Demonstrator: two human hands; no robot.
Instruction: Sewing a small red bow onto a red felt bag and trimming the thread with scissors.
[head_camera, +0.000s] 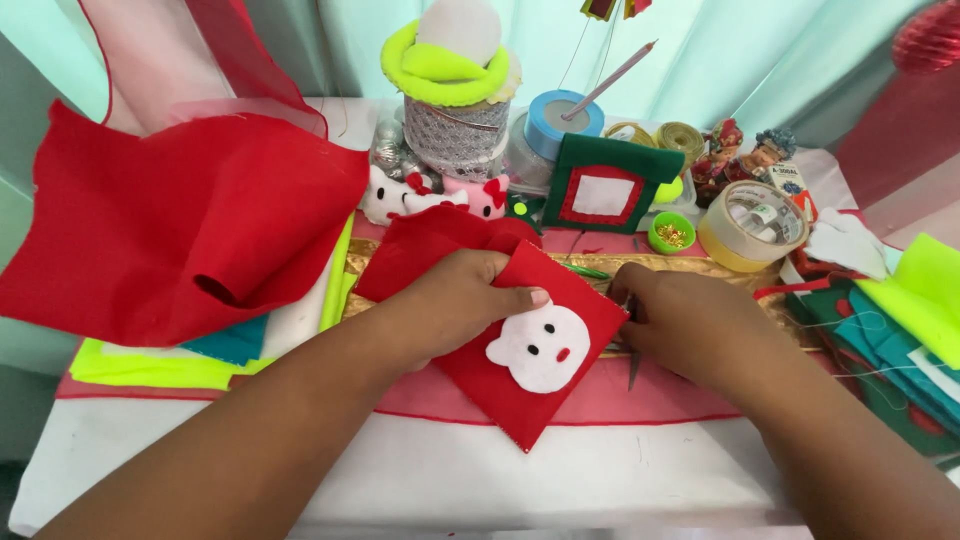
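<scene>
Head camera, looking down on a crowded craft table (420, 480): at far left a big sheet of red felt (170, 225) lies draped and curled over neon-yellow felt (150, 365) and a teal piece. Next comes the left hand (460, 300), forearm reaching in from the lower left, palm down, fingers curled and thumb stretched flat so that it pinches and pins the upper corner of a red felt square (560, 350). That square sits tilted like a diamond at the centre of the table, touching the pink cloth beneath, and bears a white face appliqué (540, 345) with two black eyes and a red dot. The work seems to be on the square's right edge; to do it well, I judge the thumb should keep the felt taut and flat while the other hand works close to the edge, without dragging the white face askew. Behind stand small white and pink plush cats (430, 195), a lace-wrapped spool (455, 130) topped with a neon-yellow ring, and a green felt piece with a red-framed white window (600, 185). The right hand (680, 320) rests knuckles-up just beside the square's right corner, fingers bent closed around a thin dark tool (633, 372) whose tip pokes out below; what kind of tool I cannot tell. Farther right sit a roll of clear tape (752, 225) and stacked green and teal felt (880, 340).
</scene>
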